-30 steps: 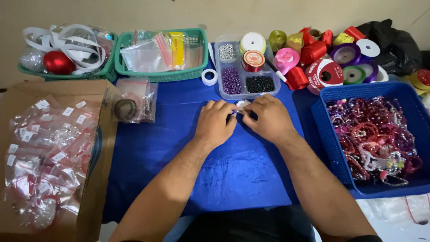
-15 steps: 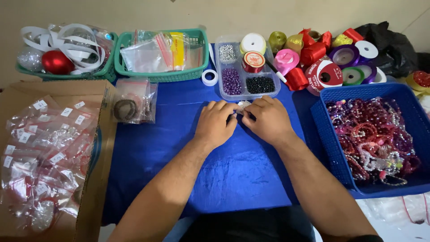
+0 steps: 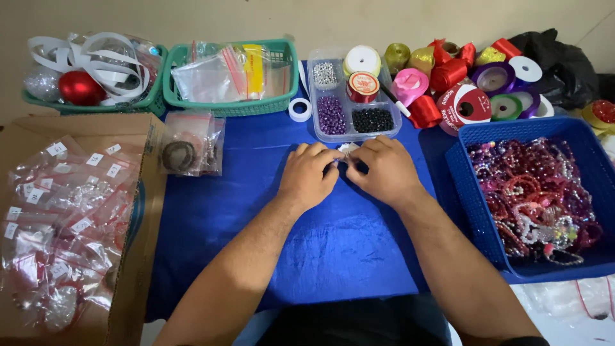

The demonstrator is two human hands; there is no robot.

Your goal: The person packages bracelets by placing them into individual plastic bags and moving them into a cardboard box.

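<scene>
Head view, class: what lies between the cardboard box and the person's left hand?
Small clear bags on blue cloth, seen in the head view, between the cardboard box and left hand.

glossy blue cloth [image 3: 333, 250], plastic basket [image 3: 474, 205], matt cardboard box [image 3: 138, 256].

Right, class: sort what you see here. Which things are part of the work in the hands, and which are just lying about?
In use:
left hand
right hand
small pale piece pinched between them
clear bead tray just beyond

Lying about:
ribbon rolls
blue basket of bracelets
green basket of bags
cardboard box of packets
red bauble
</scene>
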